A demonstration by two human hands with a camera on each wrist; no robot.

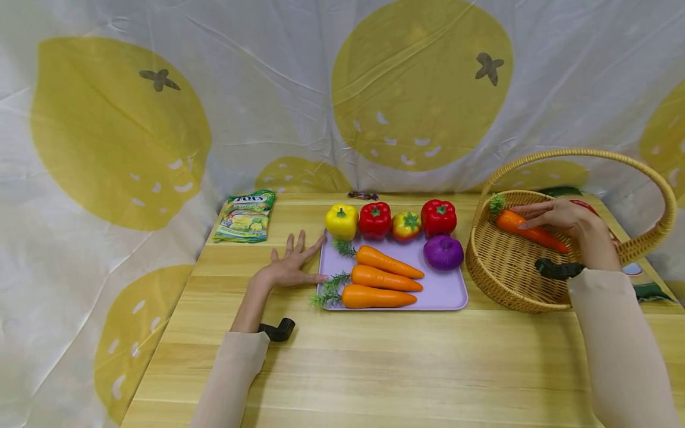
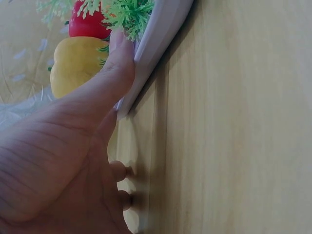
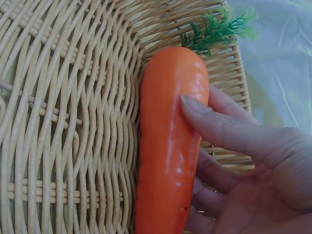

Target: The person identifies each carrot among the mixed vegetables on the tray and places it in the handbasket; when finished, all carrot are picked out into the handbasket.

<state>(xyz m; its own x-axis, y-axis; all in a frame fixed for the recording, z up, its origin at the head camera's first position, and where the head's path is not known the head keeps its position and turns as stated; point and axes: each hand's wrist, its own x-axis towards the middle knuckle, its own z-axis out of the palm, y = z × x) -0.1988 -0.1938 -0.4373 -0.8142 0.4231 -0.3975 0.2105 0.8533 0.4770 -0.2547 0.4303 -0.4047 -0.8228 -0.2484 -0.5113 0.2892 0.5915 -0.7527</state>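
My right hand (image 1: 562,217) is inside the wicker basket (image 1: 514,294), holding an orange carrot (image 1: 540,236) with a green leafy top. In the right wrist view the thumb lies on the near side of the carrot (image 3: 170,126) and the fingers go behind it, close to the woven wall. At the left end of the lilac tray (image 1: 449,291), my left hand (image 1: 286,267) is spread, its thumb and index fingertips at the rim. Three carrots (image 1: 382,276) lie on this tray beside a purple onion-like vegetable (image 1: 443,252).
Along the tray's back edge sit a yellow pepper (image 1: 341,222), red peppers (image 1: 374,220) and a small yellow-red vegetable (image 1: 407,226). A green packet (image 1: 245,217) lies back left, a wrapped candy (image 1: 363,195) behind the tray. The basket's tall handle (image 1: 578,153) arches over the right hand.
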